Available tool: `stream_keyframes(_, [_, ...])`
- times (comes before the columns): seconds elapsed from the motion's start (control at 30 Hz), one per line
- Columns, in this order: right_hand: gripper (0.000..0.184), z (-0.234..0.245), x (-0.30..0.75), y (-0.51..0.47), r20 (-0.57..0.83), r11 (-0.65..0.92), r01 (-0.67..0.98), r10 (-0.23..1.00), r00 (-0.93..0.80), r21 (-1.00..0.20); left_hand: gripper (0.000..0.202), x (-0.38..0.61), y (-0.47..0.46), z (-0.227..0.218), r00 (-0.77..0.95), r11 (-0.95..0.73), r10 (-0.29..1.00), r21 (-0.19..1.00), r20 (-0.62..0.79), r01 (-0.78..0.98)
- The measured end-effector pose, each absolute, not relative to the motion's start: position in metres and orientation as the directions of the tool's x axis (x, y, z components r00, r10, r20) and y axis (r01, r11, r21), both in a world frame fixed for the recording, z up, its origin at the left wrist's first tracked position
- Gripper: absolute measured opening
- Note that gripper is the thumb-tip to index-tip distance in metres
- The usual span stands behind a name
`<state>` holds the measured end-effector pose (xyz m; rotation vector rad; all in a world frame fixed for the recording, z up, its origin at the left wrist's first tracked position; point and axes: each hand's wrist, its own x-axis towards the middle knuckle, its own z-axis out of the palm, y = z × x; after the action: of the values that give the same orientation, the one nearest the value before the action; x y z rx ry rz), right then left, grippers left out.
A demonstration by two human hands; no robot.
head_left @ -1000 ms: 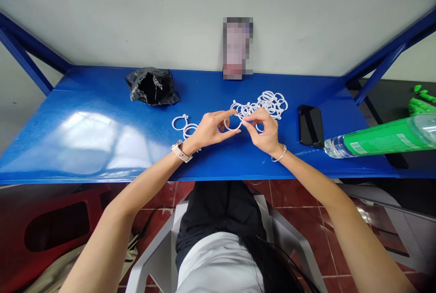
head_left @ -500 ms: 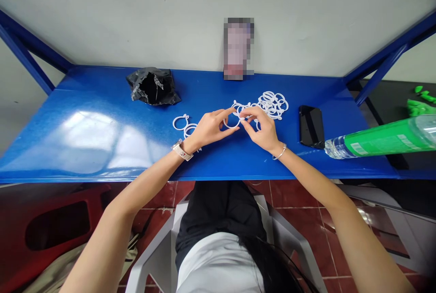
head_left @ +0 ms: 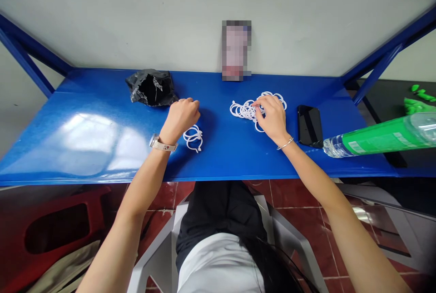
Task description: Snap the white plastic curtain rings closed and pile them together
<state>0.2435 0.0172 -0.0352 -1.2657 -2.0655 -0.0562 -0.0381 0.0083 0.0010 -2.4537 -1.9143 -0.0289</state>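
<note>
My left hand [head_left: 184, 114] is closed, knuckles up, over the left side of the table, just beside the black plastic bag. Anything inside its curled fingers is hidden. Just below it lies a small group of white plastic rings [head_left: 193, 135] with small knobs on them. My right hand [head_left: 272, 116] reaches over a larger pile of white rings [head_left: 242, 110]. Its fingers are bent among them, with thumb and index finger apart, and it covers part of the pile.
The crumpled black plastic bag [head_left: 153, 87] stands with its mouth towards me on the blue table [head_left: 218, 156]. A black phone [head_left: 309, 126] and a green-labelled bottle [head_left: 381, 136] lie at the right. A blurred-out upright object [head_left: 235, 50] leans on the wall.
My hands have parted from the ring they held together in the middle. The left hand has moved left over the small group, and the right has gone to the larger pile.
</note>
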Motion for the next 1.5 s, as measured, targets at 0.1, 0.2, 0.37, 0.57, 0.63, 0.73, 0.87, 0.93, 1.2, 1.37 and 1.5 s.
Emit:
stream_keyframes(0.1, [0.02, -0.038, 0.245, 0.018, 0.56, 0.47, 0.842, 0.786, -0.263, -0.265, 0.029, -0.056, 0.009, 0.001, 0.157, -0.16, 0.987, -0.112, -0.032, 0.981])
stream_keyframes(0.2, [0.022, -0.039, 0.243, 0.017, 0.569, 0.475, 0.843, 0.778, -0.267, -0.254, 0.024, -0.069, 0.011, 0.0, 0.117, -0.114, 0.993, -0.138, 0.01, 0.984])
stream_keyframes(0.37, [0.021, -0.039, 0.24, 0.014, 0.585, 0.491, 0.831, 0.765, -0.269, -0.261, 0.03, -0.075, 0.015, -0.002, 0.096, -0.113, 0.989, -0.152, -0.113, 0.982])
stream_keyframes(0.57, [0.021, -0.037, 0.238, 0.013, 0.561, 0.49, 0.813, 0.786, -0.258, -0.313, 0.018, -0.064, 0.015, -0.001, 0.189, -0.199, 0.978, -0.122, -0.087, 0.972])
stream_keyframes(0.63, [0.021, -0.037, 0.237, 0.012, 0.571, 0.503, 0.8, 0.78, -0.257, -0.327, 0.02, -0.06, 0.015, 0.003, 0.202, -0.202, 0.979, -0.049, -0.002, 0.978])
stream_keyframes(0.73, [0.021, -0.036, 0.235, 0.01, 0.597, 0.535, 0.775, 0.757, -0.264, -0.336, 0.022, -0.05, 0.017, 0.007, 0.202, -0.222, 0.968, 0.131, 0.147, 0.966])
stream_keyframes(0.87, [0.019, -0.035, 0.23, 0.008, 0.631, 0.596, 0.726, 0.719, -0.292, -0.343, 0.014, -0.034, 0.018, 0.001, 0.285, -0.387, 0.915, 0.426, 0.286, 0.818])
stream_keyframes(0.93, [0.017, -0.034, 0.227, 0.005, 0.632, 0.63, 0.693, 0.705, -0.321, -0.351, 0.015, -0.024, 0.017, -0.005, 0.357, -0.49, 0.871, 0.539, 0.338, 0.685])
stream_keyframes(1.2, [0.039, -0.034, 0.217, -0.007, 0.54, 0.715, 0.562, 0.691, -0.48, -0.415, 0.046, 0.008, -0.002, -0.025, 0.306, -0.442, 0.882, 0.853, 0.358, 0.276])
stream_keyframes(1.37, [0.045, -0.038, 0.208, -0.015, 0.501, 0.715, 0.503, 0.699, -0.51, -0.485, 0.048, 0.016, -0.009, -0.031, 0.211, -0.284, 0.944, 0.949, 0.253, 0.135])
stream_keyframes(1.5, [0.026, -0.035, 0.206, -0.019, 0.516, 0.691, 0.449, 0.723, -0.46, -0.567, 0.042, 0.018, -0.012, -0.028, 0.183, -0.15, 0.971, 0.988, 0.152, -0.024])
